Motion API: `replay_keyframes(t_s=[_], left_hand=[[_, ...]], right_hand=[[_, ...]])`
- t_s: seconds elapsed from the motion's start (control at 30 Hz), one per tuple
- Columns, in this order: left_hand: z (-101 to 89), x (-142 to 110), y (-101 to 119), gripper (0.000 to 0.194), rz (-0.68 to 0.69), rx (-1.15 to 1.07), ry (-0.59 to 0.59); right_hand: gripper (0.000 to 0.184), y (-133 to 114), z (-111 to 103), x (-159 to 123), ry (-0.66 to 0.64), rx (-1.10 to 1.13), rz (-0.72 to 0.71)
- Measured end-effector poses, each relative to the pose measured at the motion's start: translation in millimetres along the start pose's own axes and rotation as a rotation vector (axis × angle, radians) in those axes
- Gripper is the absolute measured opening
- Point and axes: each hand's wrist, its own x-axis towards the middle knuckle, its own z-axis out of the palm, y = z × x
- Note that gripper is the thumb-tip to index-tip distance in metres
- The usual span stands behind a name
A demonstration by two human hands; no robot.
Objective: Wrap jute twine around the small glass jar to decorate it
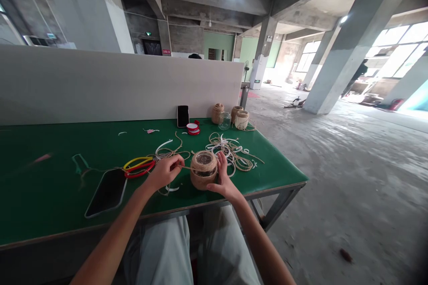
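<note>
Jute-wrapped jar (203,174): upright on the green bench top (43,198), right in front of you, near the bench's near edge, with its round top showing clear.

Left hand (163,172): closed, and you're pinching a jute twine strand (184,167) between thumb and forefinger, just beside the jar.

Right hand (223,180): closed on the jar, fingers pressed up its right side.

Left of your hands: scissors with yellow and red handles (138,166) lie beside a dark phone (107,192), lying flat on the bench.

Right behind the jar: a tangle of loose twine and white strips (230,153) sprawls across the green, almost touching your right hand.

Far edge: a second phone (183,116) leans against the white partition (100,84), next to a small red-and-white roll (193,128).

Far right corner: two twine balls (217,113) (236,113), a small glass jar (224,120) and a pale wrapped jar (241,120) stand close together.

Your lap: pale trousers (163,249) show under the bench edge.
</note>
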Motion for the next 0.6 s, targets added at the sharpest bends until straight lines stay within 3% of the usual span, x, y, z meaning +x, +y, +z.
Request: replay_keyframes(t_s=[0.17, 0.33, 0.6], left_hand=[[-0.5, 0.2, -0.8, 0.008, 0.008, -0.016, -0.002], [-2.9, -0.9, -5.1, 0.005, 0.006, -0.073, -0.014], [-8.0, -6.1, -1.9, 0.013, -0.010, -0.121, -0.052]], right_hand=[[0.125, -6.5, 25.0, -11.6, 0.242, -0.370, 0.001], [0.121, -8.3, 37.1, -4.4, 0.412, -0.470, 0.013], [0.111, -5.2, 28.9, -6.0, 0.349, -0.403, 0.053]])
